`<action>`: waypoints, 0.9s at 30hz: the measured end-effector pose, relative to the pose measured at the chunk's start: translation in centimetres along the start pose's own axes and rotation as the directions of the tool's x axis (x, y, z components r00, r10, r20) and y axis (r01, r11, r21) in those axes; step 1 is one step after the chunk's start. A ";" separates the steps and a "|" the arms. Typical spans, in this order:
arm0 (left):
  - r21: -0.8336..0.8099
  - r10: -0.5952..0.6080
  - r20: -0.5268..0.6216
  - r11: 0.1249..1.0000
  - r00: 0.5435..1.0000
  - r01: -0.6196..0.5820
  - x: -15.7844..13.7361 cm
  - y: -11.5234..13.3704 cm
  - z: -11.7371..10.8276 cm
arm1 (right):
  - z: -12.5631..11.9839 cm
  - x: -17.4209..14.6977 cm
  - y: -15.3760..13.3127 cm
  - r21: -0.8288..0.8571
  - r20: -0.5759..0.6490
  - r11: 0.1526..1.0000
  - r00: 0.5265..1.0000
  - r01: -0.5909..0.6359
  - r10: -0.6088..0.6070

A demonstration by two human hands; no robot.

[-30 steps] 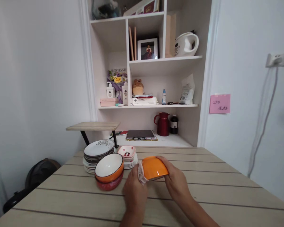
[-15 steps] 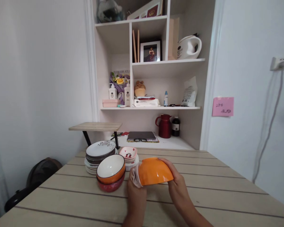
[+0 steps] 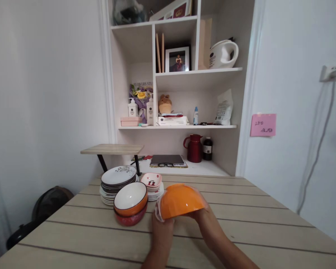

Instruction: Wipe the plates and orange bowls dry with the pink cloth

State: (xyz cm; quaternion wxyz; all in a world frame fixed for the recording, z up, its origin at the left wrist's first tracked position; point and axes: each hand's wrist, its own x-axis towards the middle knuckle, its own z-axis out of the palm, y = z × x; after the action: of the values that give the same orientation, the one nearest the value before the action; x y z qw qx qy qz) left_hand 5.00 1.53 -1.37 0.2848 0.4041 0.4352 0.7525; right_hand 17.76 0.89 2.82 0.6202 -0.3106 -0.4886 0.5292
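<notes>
An orange bowl (image 3: 182,201) is held tilted above the table, its outside facing up and its opening turned downward. My left hand (image 3: 162,226) is closed at its left side, with a pale cloth (image 3: 159,212) pressed between the palm and the bowl. At the lower right rim my right hand (image 3: 205,220) grips the bowl; its fingers are mostly hidden under it. Just left of my hands, another orange bowl (image 3: 131,200) with a white inside rests in a red bowl (image 3: 131,219).
Behind the bowls stand a stack of plates (image 3: 119,175) and small pink-and-white dishes (image 3: 151,180) on white plates (image 3: 156,194). A small raised stand (image 3: 112,149) is at the table's back left. A red jug (image 3: 194,148) and a laptop (image 3: 168,160) sit beyond the table (image 3: 254,224).
The bowl has turned slightly in my hands. My right hand has slid from the bowl's outer right side down to beneath its rim. The camera view has shifted a little.
</notes>
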 end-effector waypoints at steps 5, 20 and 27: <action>0.235 0.085 0.039 0.968 0.996 -0.092 0.9 -0.7 -0.9 | -0.6 0.7 0.5 -0.246 -0.028 0.968 0.999 -0.043 0.037; 0.647 0.282 0.243 0.666 0.928 -0.372 0.0 0.5 -1.1 | -2.7 0.4 -0.7 -0.860 0.051 0.458 0.930 0.227 -0.365; 0.509 0.154 0.108 0.840 0.982 -0.188 0.1 0.6 -0.9 | -2.4 0.4 -0.2 -0.671 0.016 0.692 0.938 0.267 -0.346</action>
State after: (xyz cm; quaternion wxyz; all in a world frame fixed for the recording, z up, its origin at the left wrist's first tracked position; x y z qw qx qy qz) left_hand 4.14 1.01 -1.09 0.1112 0.5262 0.5741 0.6174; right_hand 20.04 1.53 2.36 0.5746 -0.4536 -0.6538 0.1914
